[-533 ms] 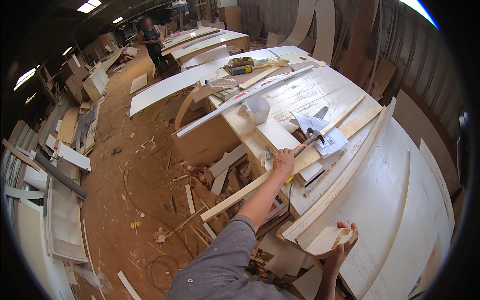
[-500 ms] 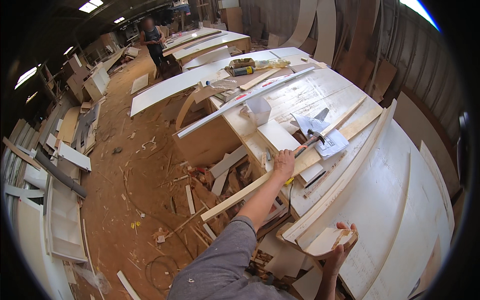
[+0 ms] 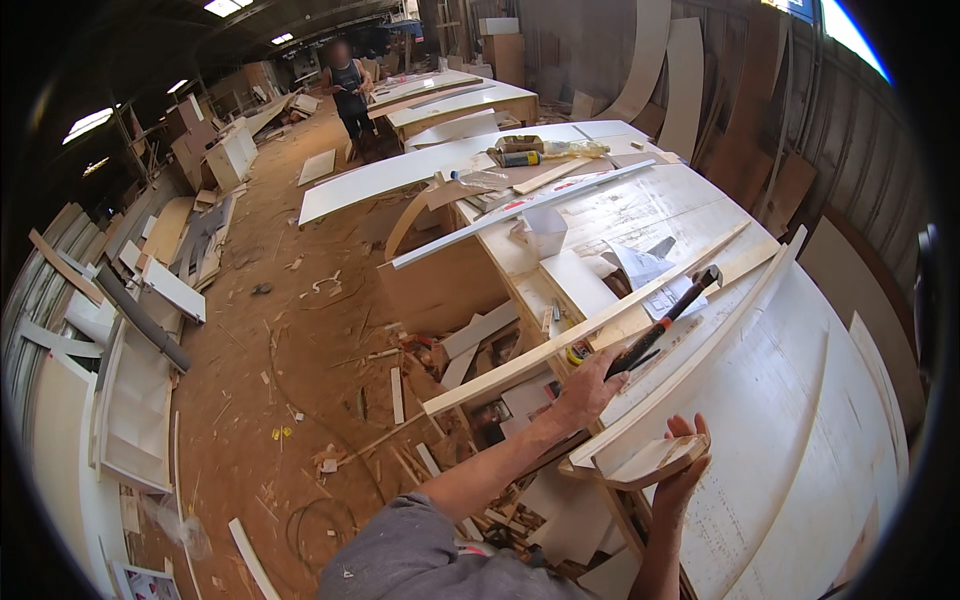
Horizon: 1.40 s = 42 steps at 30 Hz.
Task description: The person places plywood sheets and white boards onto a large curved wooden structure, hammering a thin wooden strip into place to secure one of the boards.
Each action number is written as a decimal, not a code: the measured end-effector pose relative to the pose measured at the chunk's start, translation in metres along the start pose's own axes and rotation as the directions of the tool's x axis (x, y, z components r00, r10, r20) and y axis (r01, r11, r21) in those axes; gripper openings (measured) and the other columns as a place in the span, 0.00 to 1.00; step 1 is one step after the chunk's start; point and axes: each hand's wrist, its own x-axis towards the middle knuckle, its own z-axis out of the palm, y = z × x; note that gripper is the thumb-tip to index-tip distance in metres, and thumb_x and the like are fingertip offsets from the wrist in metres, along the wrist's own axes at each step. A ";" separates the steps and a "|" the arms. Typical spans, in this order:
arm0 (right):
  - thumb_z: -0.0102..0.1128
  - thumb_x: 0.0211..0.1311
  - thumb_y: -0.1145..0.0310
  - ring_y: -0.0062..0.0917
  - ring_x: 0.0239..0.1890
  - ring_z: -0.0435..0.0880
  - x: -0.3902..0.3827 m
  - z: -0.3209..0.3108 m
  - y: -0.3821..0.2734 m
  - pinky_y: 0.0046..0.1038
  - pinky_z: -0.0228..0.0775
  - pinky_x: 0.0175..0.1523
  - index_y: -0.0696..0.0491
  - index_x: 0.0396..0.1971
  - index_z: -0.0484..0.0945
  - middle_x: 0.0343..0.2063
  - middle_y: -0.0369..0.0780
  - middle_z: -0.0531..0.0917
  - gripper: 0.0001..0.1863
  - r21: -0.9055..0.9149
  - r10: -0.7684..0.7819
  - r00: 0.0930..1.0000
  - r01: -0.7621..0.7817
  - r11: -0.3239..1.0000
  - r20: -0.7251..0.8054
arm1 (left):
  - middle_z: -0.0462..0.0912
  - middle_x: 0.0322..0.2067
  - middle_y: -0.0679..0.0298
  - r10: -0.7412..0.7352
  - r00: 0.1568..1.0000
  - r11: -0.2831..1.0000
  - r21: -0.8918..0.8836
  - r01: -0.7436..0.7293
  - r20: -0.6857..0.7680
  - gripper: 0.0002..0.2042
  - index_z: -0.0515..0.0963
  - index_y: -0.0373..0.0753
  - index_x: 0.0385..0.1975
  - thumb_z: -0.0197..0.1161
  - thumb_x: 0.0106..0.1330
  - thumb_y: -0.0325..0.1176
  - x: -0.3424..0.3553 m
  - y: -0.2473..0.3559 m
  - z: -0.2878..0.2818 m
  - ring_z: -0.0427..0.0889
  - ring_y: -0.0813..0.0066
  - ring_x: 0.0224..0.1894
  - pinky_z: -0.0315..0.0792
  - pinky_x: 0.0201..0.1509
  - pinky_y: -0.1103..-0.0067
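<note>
My left hand (image 3: pixel 588 390) is closed round the handle of a claw hammer (image 3: pixel 665 325), whose head points away and to the right above the bench. Lower right, my right hand (image 3: pixel 683 478) grips a short wooden block (image 3: pixel 655 462) at the near end of a long, curved wooden strip (image 3: pixel 725 335). The strip stands on edge along a white panel (image 3: pixel 790 430). A pale wooden batten (image 3: pixel 500 372) runs beyond my left hand, with a yellow tape measure (image 3: pixel 578 353) beside it. Printed paper sheets (image 3: pixel 645 270) lie partly under the batten.
A white container (image 3: pixel 545 230), a metal bar (image 3: pixel 520 215) and bottles (image 3: pixel 480 180) rest farther back on the bench. Wood scraps and a cable (image 3: pixel 330 520) litter the floor at left. Another person (image 3: pixel 350 95) stands far back beside more work tables.
My left hand has lifted the hammer off the batten and papers, bringing it right and nearer to the curved strip. My right hand keeps its grip on the block. The view has shifted slightly.
</note>
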 end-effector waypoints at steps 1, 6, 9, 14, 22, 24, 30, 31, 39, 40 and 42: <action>0.33 0.67 0.34 0.32 0.62 0.67 0.010 -0.006 -0.001 0.42 0.51 0.68 0.50 0.67 0.55 0.56 0.43 0.73 0.40 0.074 0.017 1.000 -0.018 0.997 0.022 | 0.74 0.51 0.48 0.014 0.999 0.998 -0.056 -0.011 0.045 0.23 0.67 0.34 0.58 0.58 0.67 0.37 -0.007 0.012 0.005 0.72 0.54 0.56 0.65 0.61 0.68; 0.39 0.69 0.41 0.31 0.60 0.69 0.044 -0.006 -0.016 0.41 0.57 0.65 0.48 0.67 0.56 0.57 0.43 0.72 0.34 0.276 0.096 0.987 -0.128 0.953 0.125 | 0.74 0.52 0.50 0.177 0.976 0.984 -0.056 -0.171 0.124 0.21 0.69 0.35 0.57 0.60 0.65 0.34 -0.026 0.041 0.033 0.72 0.54 0.55 0.66 0.61 0.68; 0.47 0.69 0.48 0.31 0.59 0.71 0.050 -0.005 -0.025 0.39 0.62 0.62 0.47 0.66 0.57 0.56 0.44 0.72 0.31 0.308 0.151 0.986 -0.167 0.936 0.076 | 0.75 0.48 0.50 0.230 0.960 0.971 0.030 -0.238 0.160 0.21 0.70 0.37 0.56 0.61 0.63 0.34 -0.031 0.050 0.052 0.74 0.52 0.51 0.68 0.56 0.66; 0.49 0.71 0.61 0.34 0.56 0.73 0.059 -0.010 -0.007 0.34 0.71 0.56 0.50 0.62 0.58 0.53 0.46 0.70 0.24 0.396 0.128 0.988 -0.084 0.914 -0.087 | 0.75 0.46 0.51 0.264 0.947 0.952 0.109 -0.287 0.185 0.21 0.71 0.37 0.55 0.60 0.65 0.39 -0.034 0.060 0.054 0.72 0.53 0.53 0.64 0.59 0.63; 0.47 0.73 0.62 0.33 0.52 0.75 0.062 -0.014 -0.012 0.35 0.74 0.54 0.48 0.62 0.55 0.49 0.44 0.70 0.23 0.377 -0.018 0.935 0.161 0.912 -0.355 | 0.71 0.54 0.45 0.420 0.893 0.893 0.104 -0.439 0.162 0.22 0.67 0.42 0.59 0.59 0.64 0.33 -0.072 0.105 0.083 0.70 0.49 0.57 0.65 0.61 0.63; 0.47 0.72 0.64 0.30 0.47 0.75 0.067 -0.023 -0.023 0.35 0.74 0.56 0.48 0.61 0.54 0.44 0.42 0.70 0.22 0.335 -0.048 0.880 0.230 0.914 -0.473 | 0.72 0.53 0.47 0.396 0.903 0.911 0.055 -0.409 0.169 0.21 0.68 0.42 0.58 0.58 0.63 0.27 -0.068 0.092 0.093 0.72 0.48 0.55 0.68 0.59 0.64; 0.48 0.71 0.59 0.18 0.24 0.69 0.043 -0.084 -0.022 0.23 0.66 0.29 0.51 0.51 0.60 0.26 0.35 0.68 0.17 0.393 0.041 0.819 0.230 0.890 -0.573 | 0.76 0.53 0.57 0.208 0.977 0.973 -0.114 -0.202 0.046 0.20 0.71 0.42 0.57 0.55 0.65 0.19 -0.036 0.071 0.035 0.77 0.65 0.53 0.73 0.54 0.74; 0.50 0.70 0.56 0.17 0.22 0.68 0.032 -0.094 -0.006 0.23 0.65 0.26 0.51 0.50 0.61 0.25 0.34 0.67 0.18 0.434 0.131 0.835 0.138 0.890 -0.535 | 0.75 0.53 0.59 0.254 0.967 0.964 -0.084 -0.252 0.019 0.20 0.71 0.41 0.58 0.54 0.66 0.20 -0.032 0.063 0.032 0.75 0.69 0.55 0.70 0.57 0.76; 0.44 0.72 0.49 0.18 0.17 0.71 -0.061 -0.047 0.068 0.25 0.70 0.22 0.51 0.51 0.62 0.22 0.35 0.72 0.21 0.616 0.490 0.839 -0.260 0.744 -0.238 | 0.72 0.58 0.59 0.164 0.980 0.977 -0.156 -0.146 0.116 0.17 0.69 0.37 0.59 0.49 0.72 0.25 -0.028 0.065 0.045 0.69 0.72 0.60 0.62 0.64 0.76; 0.43 0.72 0.49 0.19 0.17 0.71 -0.060 -0.040 0.071 0.25 0.70 0.23 0.51 0.50 0.62 0.22 0.35 0.72 0.21 0.628 0.508 0.836 -0.284 0.725 -0.208 | 0.72 0.57 0.59 0.154 0.982 0.978 -0.160 -0.135 0.113 0.16 0.69 0.37 0.59 0.49 0.72 0.25 -0.028 0.064 0.043 0.69 0.73 0.60 0.62 0.64 0.76; 0.42 0.72 0.48 0.19 0.17 0.71 -0.048 -0.027 0.082 0.26 0.70 0.23 0.51 0.50 0.62 0.22 0.35 0.72 0.21 0.681 0.524 0.830 -0.273 0.679 -0.190 | 0.73 0.57 0.61 0.154 0.982 0.981 -0.132 -0.139 0.110 0.17 0.69 0.38 0.59 0.51 0.70 0.23 -0.028 0.064 0.041 0.70 0.73 0.60 0.62 0.64 0.77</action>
